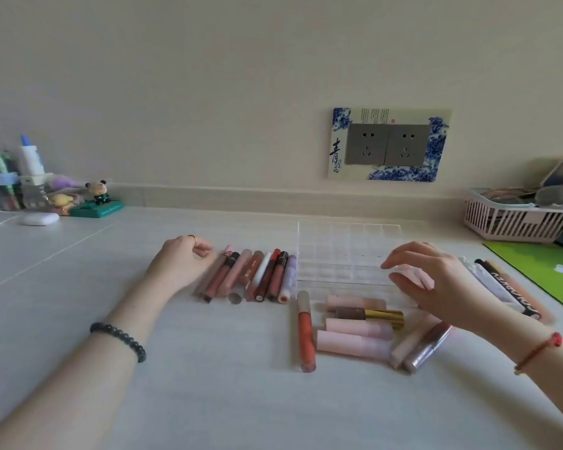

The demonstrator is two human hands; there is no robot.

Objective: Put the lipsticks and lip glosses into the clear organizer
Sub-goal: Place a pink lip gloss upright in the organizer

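A clear gridded organizer (345, 245) stands on the white desk, its cells empty. Left of it lies a row of several lip glosses and lipsticks (257, 276). In front of it lie an orange-red gloss (305, 332), pink tubes (355, 339), a gold-capped one (371, 315) and a glittery one (428, 347). More tubes (507, 290) lie at the right. My left hand (179, 263) rests with fingers curled beside the left row, holding nothing. My right hand (436, 280) hovers over the organizer's front right corner, fingers spread and empty.
A pink slotted basket (514, 222) and a green mat (540, 271) sit at the right. At the back left are a pen holder (4, 180), small figurines (95, 199) and a white earbud case (40, 218). A wall socket (387, 144) is behind the organizer.
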